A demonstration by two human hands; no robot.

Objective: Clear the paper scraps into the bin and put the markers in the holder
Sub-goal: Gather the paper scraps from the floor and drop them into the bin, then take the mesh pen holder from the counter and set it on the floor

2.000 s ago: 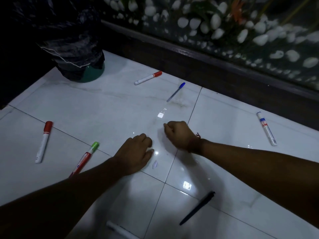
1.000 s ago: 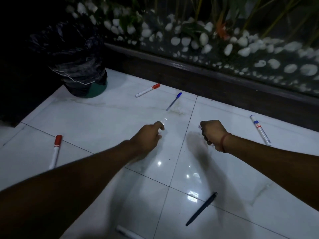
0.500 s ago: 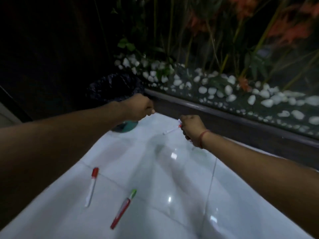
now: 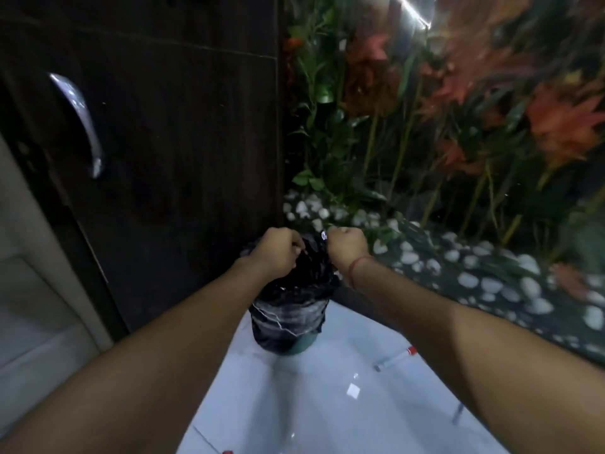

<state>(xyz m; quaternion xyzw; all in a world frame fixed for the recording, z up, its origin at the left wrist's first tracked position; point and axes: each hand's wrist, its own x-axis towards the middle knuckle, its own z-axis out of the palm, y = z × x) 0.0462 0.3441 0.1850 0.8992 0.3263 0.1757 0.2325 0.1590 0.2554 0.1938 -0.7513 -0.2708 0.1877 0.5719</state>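
A small bin [image 4: 288, 316] lined with a black bag stands on the white tiled floor in the corner. Both my fists hover over its mouth. My left hand [image 4: 280, 252] is closed, and what it holds is hidden by the fingers. My right hand [image 4: 347, 247] is closed with a tiny pale paper scrap [image 4: 324, 236] showing at its fingertips. A white marker with a red cap [image 4: 394, 358] lies on the floor right of the bin. A blue pen [image 4: 457, 414] pokes out beside my right forearm. A red marker cap [image 4: 227, 451] shows at the bottom edge.
A dark wooden door with a metal handle [image 4: 80, 122] rises on the left. Behind the bin runs a planter with white pebbles [image 4: 471, 267] and orange-flowered plants [image 4: 458, 93]. A bright square light reflection [image 4: 353, 390] sits on the glossy tile.
Both hands rose from the floor and travelled left and forward to above the bin. The view swung up and left, so most markers dropped out of sight.
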